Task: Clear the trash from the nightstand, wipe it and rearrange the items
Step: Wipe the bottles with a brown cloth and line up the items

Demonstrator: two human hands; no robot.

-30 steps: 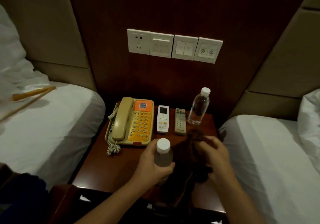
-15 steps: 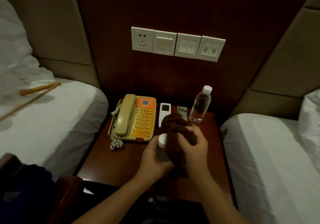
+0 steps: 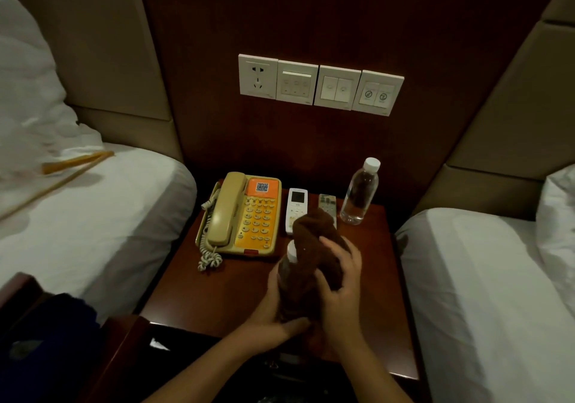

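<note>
Brown cloth (image 3: 314, 247) is clamped in my right grip (image 3: 340, 281), draped over the bottle (image 3: 287, 265) my left grip (image 3: 277, 312) clutches at its 9 o'clock side, above the surface (image 3: 217, 293).

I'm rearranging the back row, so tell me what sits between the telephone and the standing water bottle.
In the head view, two remotes lie side by side between the telephone and the standing water bottle: a white remote, then a grey remote, its near end hidden by the brown cloth.
</note>
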